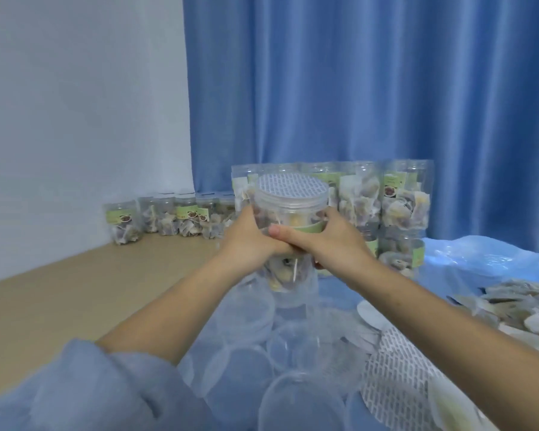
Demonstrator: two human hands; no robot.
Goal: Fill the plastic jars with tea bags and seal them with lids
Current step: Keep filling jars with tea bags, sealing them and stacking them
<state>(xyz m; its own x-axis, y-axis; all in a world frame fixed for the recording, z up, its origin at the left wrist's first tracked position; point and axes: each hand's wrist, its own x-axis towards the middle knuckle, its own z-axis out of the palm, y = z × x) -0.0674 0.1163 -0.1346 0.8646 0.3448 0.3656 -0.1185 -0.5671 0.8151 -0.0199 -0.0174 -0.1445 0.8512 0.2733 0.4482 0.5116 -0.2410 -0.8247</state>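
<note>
Frame centre: left hand and right hand both grasping lidded, filled jar, raised before stacked jars at centre right.

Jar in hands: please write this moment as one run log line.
jar: lidded, filled | left hand: grips | right hand: grips | lifted

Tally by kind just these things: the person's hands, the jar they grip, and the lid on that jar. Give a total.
Hands: 2, left hand and right hand
Held jar: 1
Lid on it: 1
Total: 4
</note>
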